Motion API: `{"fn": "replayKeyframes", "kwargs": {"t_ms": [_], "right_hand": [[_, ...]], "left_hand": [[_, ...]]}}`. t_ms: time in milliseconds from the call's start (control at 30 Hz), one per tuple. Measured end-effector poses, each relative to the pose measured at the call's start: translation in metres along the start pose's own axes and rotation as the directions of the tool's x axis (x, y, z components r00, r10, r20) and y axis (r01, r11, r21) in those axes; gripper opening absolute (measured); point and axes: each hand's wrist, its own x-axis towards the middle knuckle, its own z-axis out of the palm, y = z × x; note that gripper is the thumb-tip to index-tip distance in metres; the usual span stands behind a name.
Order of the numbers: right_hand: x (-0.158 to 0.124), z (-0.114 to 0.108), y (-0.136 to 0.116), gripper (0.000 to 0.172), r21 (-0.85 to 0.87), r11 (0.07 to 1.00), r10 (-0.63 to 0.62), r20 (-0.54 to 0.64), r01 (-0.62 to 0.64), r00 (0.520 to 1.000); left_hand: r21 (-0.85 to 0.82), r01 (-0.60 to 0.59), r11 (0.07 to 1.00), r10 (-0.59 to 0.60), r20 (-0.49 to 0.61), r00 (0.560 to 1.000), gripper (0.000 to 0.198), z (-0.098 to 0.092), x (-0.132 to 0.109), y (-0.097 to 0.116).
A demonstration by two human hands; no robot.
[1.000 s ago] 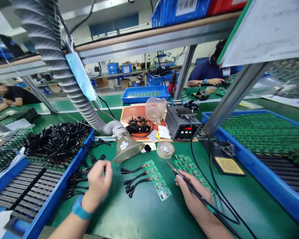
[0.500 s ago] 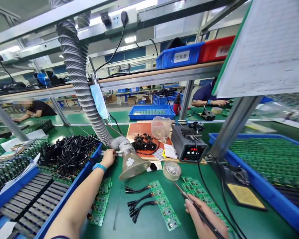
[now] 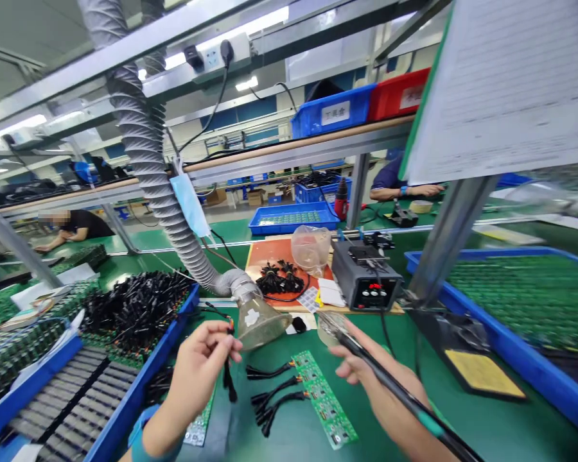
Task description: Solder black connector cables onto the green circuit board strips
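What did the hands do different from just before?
The left hand drew back from beside the clear funnel hood, now pinching a thin black wire lead. The right hand keeps gripping the black pen-shaped soldering iron. The long green circuit board lies unmoved.

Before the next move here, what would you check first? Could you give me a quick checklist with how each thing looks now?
1. The left hand has the black cable pinched in its fingers: ok.
2. The right hand grips the soldering iron, tip raised off the table: ok.
3. The circuit board lies flat below the hands: ok.
4. The fume hood opens close to the board: ok.
5. The soldering station display is lit: ok; its reading: cannot tell.
6. The cable's wire ends are ready: cannot tell, too small.
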Motion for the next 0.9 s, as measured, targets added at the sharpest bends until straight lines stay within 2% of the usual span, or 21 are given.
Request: {"fn": "replayKeyframes", "kwargs": {"t_ms": [67, 133, 233, 300, 400, 533, 633, 800, 900], "right_hand": [[0.003, 0.006, -0.011, 0.063, 0.121, 0.988, 0.072, 0.155, -0.091, 0.985], [0.002, 0.01, -0.012, 0.06, 0.188, 0.975, 0.077, 0.208, -0.117, 0.975], [-0.003, 0.015, 0.0, 0.053, 0.235, 0.964, 0.074, 0.225, -0.128, 0.971], [-0.004, 0.017, 0.011, 0.047, 0.237, 0.962, 0.082, 0.21, -0.132, 0.974], [-0.003, 0.018, 0.026, 0.041, 0.233, 0.961, 0.1, 0.221, -0.153, 0.97], [-0.005, 0.022, 0.036, 0.029, 0.274, 0.936, 0.134, 0.298, -0.219, 0.945], [-0.007, 0.021, 0.032, 0.022, 0.231, 0.944, 0.146, 0.351, -0.236, 0.925], [-0.005, 0.011, 0.013, 0.024, 0.182, 0.957, 0.13, 0.421, -0.224, 0.897], [-0.006, 0.012, 0.01, 0.025, 0.242, 0.933, 0.132, 0.454, -0.265, 0.881]], "left_hand": [[-0.127, 0.141, 0.982, -0.113, 0.205, 0.972, 0.044, 0.034, -0.011, 0.002], [-0.193, 0.272, 0.943, -0.192, 0.351, 0.917, 0.05, 0.066, -0.014, -0.01], [-0.218, 0.393, 0.894, -0.262, 0.457, 0.85, 0.055, 0.103, -0.015, -0.042], [-0.215, 0.437, 0.874, -0.288, 0.495, 0.82, 0.054, 0.117, -0.016, -0.064], [-0.219, 0.478, 0.85, -0.31, 0.526, 0.792, 0.051, 0.123, -0.02, -0.083], [-0.266, 0.507, 0.82, -0.316, 0.528, 0.788, 0.049, 0.122, -0.022, -0.087], [-0.304, 0.554, 0.775, -0.339, 0.54, 0.771, 0.05, 0.121, -0.022, -0.089], [-0.339, 0.669, 0.662, -0.386, 0.611, 0.691, 0.048, 0.121, -0.026, -0.092], [-0.363, 0.677, 0.64, -0.361, 0.636, 0.682, 0.045, 0.12, -0.028, -0.092]]}}
